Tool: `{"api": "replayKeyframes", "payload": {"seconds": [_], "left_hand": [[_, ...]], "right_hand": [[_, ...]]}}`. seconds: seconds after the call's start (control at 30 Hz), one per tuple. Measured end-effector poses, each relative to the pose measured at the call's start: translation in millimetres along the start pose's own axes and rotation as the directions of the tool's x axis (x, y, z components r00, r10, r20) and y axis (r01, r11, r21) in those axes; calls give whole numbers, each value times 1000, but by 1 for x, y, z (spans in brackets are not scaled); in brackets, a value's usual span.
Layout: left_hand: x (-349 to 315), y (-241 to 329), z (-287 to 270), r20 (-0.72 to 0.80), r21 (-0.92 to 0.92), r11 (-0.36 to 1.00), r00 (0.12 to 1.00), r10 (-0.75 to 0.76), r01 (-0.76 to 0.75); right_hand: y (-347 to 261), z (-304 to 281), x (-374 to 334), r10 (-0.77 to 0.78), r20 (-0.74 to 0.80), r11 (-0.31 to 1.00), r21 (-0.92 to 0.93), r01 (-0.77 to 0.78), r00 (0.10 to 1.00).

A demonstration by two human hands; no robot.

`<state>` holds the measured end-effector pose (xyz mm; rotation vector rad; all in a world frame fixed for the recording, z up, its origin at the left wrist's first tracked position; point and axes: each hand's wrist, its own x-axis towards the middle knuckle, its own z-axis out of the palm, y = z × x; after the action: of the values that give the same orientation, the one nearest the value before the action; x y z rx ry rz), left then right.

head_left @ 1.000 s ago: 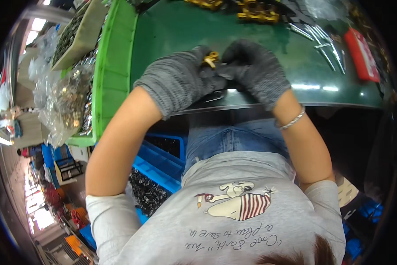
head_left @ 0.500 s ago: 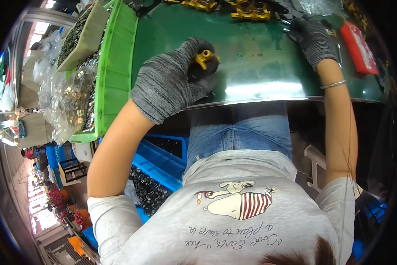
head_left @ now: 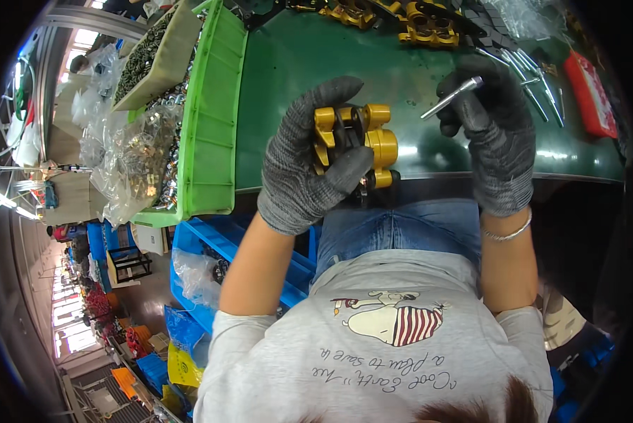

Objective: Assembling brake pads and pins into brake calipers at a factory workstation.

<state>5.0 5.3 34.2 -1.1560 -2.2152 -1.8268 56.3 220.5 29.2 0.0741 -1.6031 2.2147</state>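
My left hand [head_left: 295,169], in a grey knit glove with a dark palm, grips a yellow brake caliper [head_left: 382,146] with black parts in it. Its thumb lies across the near side of the casting. To the right, at about the same height, my gloved right hand [head_left: 501,141] pinches a silver metal pin [head_left: 451,97] between thumb and fingers. The pin slants with its thicker end up and to the right, apart from the caliper. Beyond that hand, several loose silver pins [head_left: 535,77] lie on the green table [head_left: 288,63].
More yellow calipers [head_left: 430,27] stand at the table's far edge. A red packet [head_left: 590,95] lies at the right. On the left are a green bin [head_left: 214,120] of small metal parts, a tray of springs [head_left: 144,60] and a clear plastic bag [head_left: 137,169]. Blue crates [head_left: 288,264] sit below.
My right hand has come back from the far right with a silver pin. My left hand has moved right and turned, showing more of the caliper.
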Motion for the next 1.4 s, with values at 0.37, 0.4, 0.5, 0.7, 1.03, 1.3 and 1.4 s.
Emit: {"api": "replayKeyframes", "payload": {"seconds": [0.37, 0.4, 0.5, 0.7, 1.03, 1.3, 1.4], "left_hand": [[-15, 6, 21, -66, -481, 853, 961, -268, 205], [-14, 8, 24, -123, -453, 877, 964, -237, 158], [-13, 10, 29, -230, -390, 918, 959, -166, 65], [-21, 12, 22, -116, -581, 785, 934, -338, 212], [-26, 22, 20, -3, -499, 827, 954, -300, 259], [-21, 15, 21, 202, -623, 643, 886, -417, 445], [-17, 13, 24, 196, -589, 708, 919, -343, 390]], "right_hand": [[13, 37, -21, 26, -149, 962, 273, 16, 988], [13, 38, -23, 9, -142, 957, 289, 33, 990], [10, 44, -27, 9, -160, 988, 154, 16, 987], [13, 30, -27, -155, 39, 980, -116, 159, 987], [-15, 27, -27, -268, 254, 766, -529, 365, 929], [-16, 25, -26, -282, 395, 525, -699, 485, 874], [-24, 30, -31, -128, 336, 605, -719, 342, 933]]}}
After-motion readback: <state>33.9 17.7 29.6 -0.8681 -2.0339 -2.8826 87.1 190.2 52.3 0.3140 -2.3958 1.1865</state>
